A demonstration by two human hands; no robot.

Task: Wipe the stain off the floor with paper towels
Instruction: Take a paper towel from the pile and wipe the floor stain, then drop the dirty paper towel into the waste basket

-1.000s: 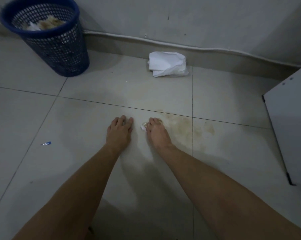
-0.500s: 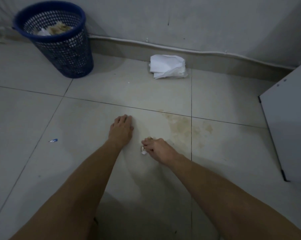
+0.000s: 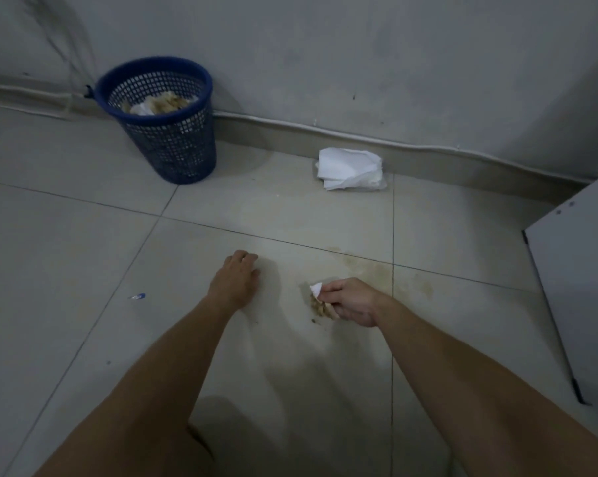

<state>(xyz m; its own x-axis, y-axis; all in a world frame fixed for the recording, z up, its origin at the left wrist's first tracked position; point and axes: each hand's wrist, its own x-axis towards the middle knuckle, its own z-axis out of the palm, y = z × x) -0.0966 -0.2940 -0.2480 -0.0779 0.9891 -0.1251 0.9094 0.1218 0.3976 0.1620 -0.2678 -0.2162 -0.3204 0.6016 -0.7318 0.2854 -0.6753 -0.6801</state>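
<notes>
A faint brownish stain (image 3: pixel 376 273) spreads over the pale floor tiles near a tile joint. My right hand (image 3: pixel 352 302) is just left of it, closed around a crumpled paper towel (image 3: pixel 320 301) that is white at its tip and soiled brown lower down. My left hand (image 3: pixel 237 282) rests flat on the floor with its fingers spread, a short way to the left of the right hand, holding nothing. A stack of clean white paper towels (image 3: pixel 351 169) lies by the skirting board at the back.
A blue mesh wastebasket (image 3: pixel 163 122) with used towels inside stands at the back left against the wall. A white cabinet panel (image 3: pixel 579 277) stands at the right edge. A small blue scrap (image 3: pixel 138 296) lies on the floor to the left.
My right hand has pulled back from the stain towards me and gathered the soiled towel into its fingers. The left hand stays flat on the floor. The view has shifted left.
</notes>
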